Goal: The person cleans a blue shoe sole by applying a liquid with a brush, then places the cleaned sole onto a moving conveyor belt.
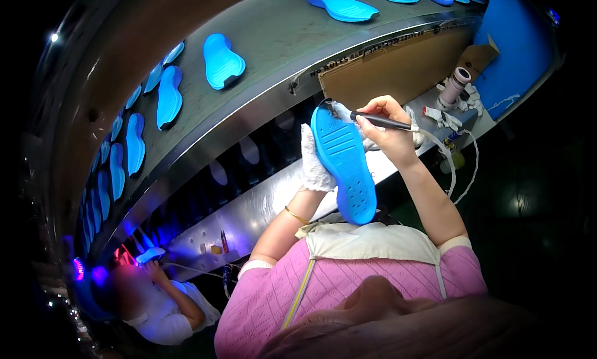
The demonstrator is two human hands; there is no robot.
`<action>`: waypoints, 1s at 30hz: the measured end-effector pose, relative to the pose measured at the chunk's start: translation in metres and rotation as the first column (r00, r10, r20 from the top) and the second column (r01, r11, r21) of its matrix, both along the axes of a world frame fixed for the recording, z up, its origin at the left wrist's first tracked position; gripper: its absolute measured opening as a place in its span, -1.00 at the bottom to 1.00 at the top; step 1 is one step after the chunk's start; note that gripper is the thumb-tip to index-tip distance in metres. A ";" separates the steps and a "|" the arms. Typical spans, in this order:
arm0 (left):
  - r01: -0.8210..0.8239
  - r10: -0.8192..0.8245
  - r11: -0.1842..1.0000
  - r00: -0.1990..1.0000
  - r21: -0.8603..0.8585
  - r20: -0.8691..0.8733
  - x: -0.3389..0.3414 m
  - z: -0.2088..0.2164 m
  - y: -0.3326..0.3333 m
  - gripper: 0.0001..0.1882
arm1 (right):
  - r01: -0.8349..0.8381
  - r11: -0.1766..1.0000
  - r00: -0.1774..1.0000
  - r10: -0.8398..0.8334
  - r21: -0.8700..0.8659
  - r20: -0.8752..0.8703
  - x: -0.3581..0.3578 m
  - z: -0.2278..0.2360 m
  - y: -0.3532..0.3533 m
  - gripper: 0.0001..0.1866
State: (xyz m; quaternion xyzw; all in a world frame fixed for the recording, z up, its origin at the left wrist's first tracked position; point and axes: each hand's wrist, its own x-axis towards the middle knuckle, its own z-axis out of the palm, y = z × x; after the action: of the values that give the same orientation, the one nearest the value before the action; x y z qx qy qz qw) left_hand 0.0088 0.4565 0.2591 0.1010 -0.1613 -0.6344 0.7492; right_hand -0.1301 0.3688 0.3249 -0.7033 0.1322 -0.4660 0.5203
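A blue shoe sole (349,163) stands tilted in front of my chest, with ridges across its upper part and small holes in its lower part. My left hand (316,163), in a white glove, grips it along the left edge; some fingers are hidden behind it. Bare, my right hand (388,135) pinches a black-handled brush (380,121) with a whitish tip, from whose rear a pale hose (446,151) runs down. The brush tip meets the top end of the sole, where a dark patch shows.
Blue soles (224,62) lie spread along a curved dark conveyor belt (267,39). Behind my hands stands a cardboard sheet (398,67). On the metal ledge (267,194), at right, are a pinkish cylinder (457,85) and gloves (443,118). A co-worker (165,303) handles another sole at lower left.
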 end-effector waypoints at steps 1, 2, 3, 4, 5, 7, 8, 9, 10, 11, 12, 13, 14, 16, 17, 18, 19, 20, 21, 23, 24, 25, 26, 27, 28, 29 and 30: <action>0.021 -0.032 0.996 0.992 -0.088 -0.123 -0.001 -0.003 -0.006 -0.17 | 0.017 0.999 1.000 -0.017 -0.033 -0.014 0.003 0.001 0.002 -0.79; 0.047 -0.098 0.974 0.969 -0.223 -0.225 -0.002 -0.005 -0.008 -0.17 | 0.043 0.998 0.999 -0.044 -0.050 -0.027 0.006 0.000 0.005 -0.78; -0.046 0.031 0.994 0.989 -0.103 -0.143 -0.002 -0.006 -0.010 -0.17 | -0.003 0.995 1.000 0.000 -0.103 -0.026 0.010 -0.001 0.010 -0.76; -0.146 0.149 0.988 0.988 0.053 -0.048 -0.003 -0.006 -0.009 -0.16 | -0.072 0.994 0.997 0.068 -0.087 -0.048 0.010 -0.002 0.013 -0.76; -0.262 0.248 0.944 0.964 0.200 0.092 -0.003 -0.004 -0.007 -0.15 | -0.158 0.984 0.986 0.152 -0.080 -0.073 0.010 -0.004 0.016 -0.75; -0.246 0.230 0.963 0.964 0.115 0.135 -0.002 0.001 0.000 -0.14 | -0.136 0.991 0.990 0.135 0.013 0.035 0.011 -0.008 0.020 -0.75; -0.246 0.225 0.963 0.960 0.114 0.166 -0.002 0.003 0.004 -0.14 | -0.109 0.994 0.993 0.109 0.021 0.034 0.011 -0.010 0.021 -0.75; -0.252 0.227 0.961 0.954 0.115 0.196 0.000 0.004 0.007 -0.13 | -0.064 0.997 0.997 0.062 0.042 0.038 0.011 -0.012 0.020 -0.74; -0.242 0.222 0.965 0.958 0.097 0.183 0.001 0.005 0.008 -0.12 | -0.057 0.998 0.998 0.057 0.022 0.007 0.011 -0.013 0.020 -0.76; -0.194 0.188 0.980 0.975 0.041 0.121 0.005 0.005 0.009 -0.11 | -0.069 0.997 0.996 0.068 -0.020 -0.062 0.012 -0.015 0.021 -0.76; -0.209 0.207 0.978 0.971 0.005 0.123 0.006 0.003 0.009 -0.11 | -0.139 0.985 0.987 0.130 -0.105 -0.093 0.012 -0.016 0.021 -0.77; -0.238 0.234 0.971 0.964 0.018 0.127 0.009 0.001 0.010 -0.12 | -0.235 0.950 0.968 0.210 -0.205 -0.134 0.014 -0.018 0.024 -0.77; -0.244 0.246 0.969 0.964 -0.035 0.101 0.012 -0.002 0.012 -0.12 | -0.250 0.956 0.966 0.234 -0.152 -0.113 0.013 -0.019 0.025 -0.77; -0.229 0.231 0.973 0.972 -0.043 0.053 0.017 -0.009 0.016 -0.13 | -0.264 0.963 0.960 0.257 -0.055 -0.113 0.014 -0.021 0.029 -0.77; -0.189 0.192 0.976 0.981 -0.107 0.015 0.019 -0.011 0.018 -0.14 | -0.199 0.980 0.975 0.201 0.022 -0.100 0.015 -0.023 0.031 -0.77; -0.167 0.167 0.984 0.986 -0.060 0.002 0.022 -0.012 0.021 -0.12 | -0.221 0.975 0.966 0.215 -0.025 -0.141 0.016 -0.026 0.034 -0.78; -0.140 0.140 0.990 0.990 0.002 -0.025 0.024 -0.013 0.024 -0.11 | -0.165 0.986 0.978 0.159 -0.035 -0.134 0.016 -0.030 0.036 -0.79; -0.156 0.157 0.987 0.986 0.028 -0.047 0.027 -0.012 0.027 -0.12 | -0.241 0.966 0.959 0.223 -0.092 -0.173 0.016 -0.035 0.039 -0.79; -0.160 0.161 0.987 0.986 0.010 -0.044 0.028 -0.012 0.032 -0.13 | -0.294 0.943 0.948 0.267 -0.155 -0.172 0.016 -0.040 0.041 -0.80; -0.181 0.182 0.982 0.983 -0.047 0.011 0.031 -0.009 0.044 -0.13 | -0.388 0.919 0.911 0.370 -0.071 -0.183 0.015 -0.048 0.040 -0.81; -0.189 0.192 0.979 0.980 -0.071 0.044 0.030 -0.010 0.052 -0.14 | -0.372 0.928 0.917 0.373 0.039 -0.139 0.013 -0.052 0.038 -0.82; -0.098 0.096 0.995 0.993 -0.027 -0.068 0.027 -0.011 0.062 -0.16 | -0.374 0.916 0.906 0.394 0.143 -0.157 0.012 -0.055 0.034 -0.83; -0.112 0.109 0.992 0.992 0.050 0.056 0.021 -0.015 0.072 -0.12 | -0.336 0.933 0.922 0.354 0.132 -0.155 0.008 -0.058 0.030 -0.86; -0.147 0.125 0.982 0.977 0.121 0.176 0.015 -0.020 0.081 -0.08 | -0.313 0.944 0.940 0.324 0.104 -0.111 0.006 -0.061 0.027 -0.86; -0.116 0.080 0.987 0.955 0.112 0.285 0.009 -0.025 0.088 -0.07 | -0.317 0.943 0.936 0.328 0.095 -0.129 0.004 -0.065 0.026 -0.86; -0.085 0.020 0.983 0.930 0.164 0.367 0.002 -0.032 0.094 -0.07 | -0.288 0.954 0.954 0.294 0.083 -0.065 0.003 -0.067 0.025 -0.86; -0.069 0.028 0.992 0.939 0.107 0.342 0.001 -0.037 0.094 -0.02 | -0.327 0.943 0.940 0.331 0.063 -0.081 0.003 -0.069 0.026 -0.86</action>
State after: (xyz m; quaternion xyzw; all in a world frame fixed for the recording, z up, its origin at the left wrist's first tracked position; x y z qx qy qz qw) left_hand 0.0097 0.5508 0.2225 0.2568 -0.2481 -0.5971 0.7183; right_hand -0.1267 0.3950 0.2561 -0.7231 0.0477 -0.3366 0.6013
